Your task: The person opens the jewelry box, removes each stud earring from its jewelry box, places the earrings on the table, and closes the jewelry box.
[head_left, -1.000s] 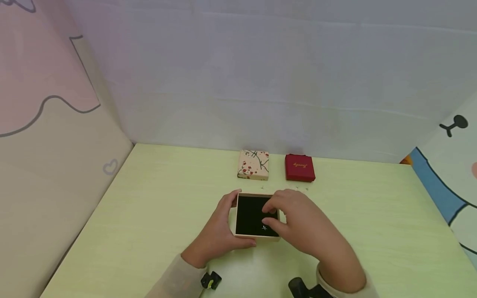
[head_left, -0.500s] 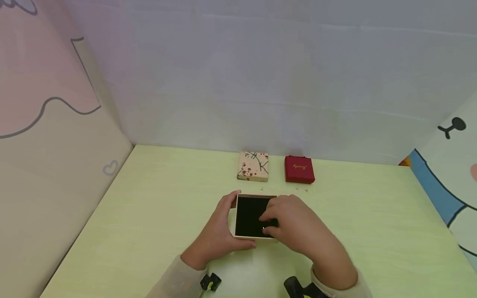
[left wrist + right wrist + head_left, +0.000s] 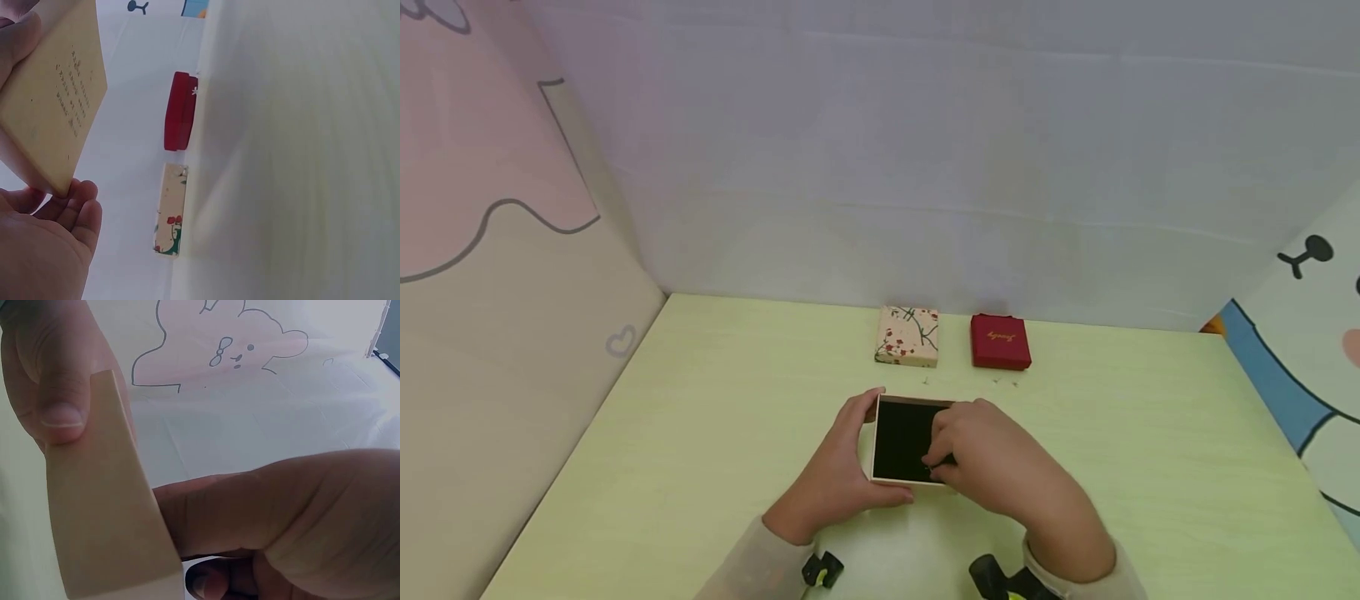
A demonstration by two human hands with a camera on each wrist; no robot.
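My left hand grips a cream-coloured jewelry box from the left, thumb along the near side and fingers at the far corner. The box is uncovered and tilted, and its inside holds a black pad. Its underside, with small printed lettering, shows in the left wrist view. My right hand reaches over the right side of the box. Thumb and fingertips pinch a tiny silvery star-shaped jewelry piece at the black pad, mostly covered by the fingers. In the right wrist view the box wall hides these fingertips.
Behind the box on the table lie a floral-patterned box or lid and a red jewelry box with gold lettering. Several tiny pieces, one a star-shaped piece, lie before them. A pale cloth wall closes the back.
My right hand has moved slightly left and down, and its thumb and fingertips have come together over the star-shaped piece. The left hand keeps its grip on the box.
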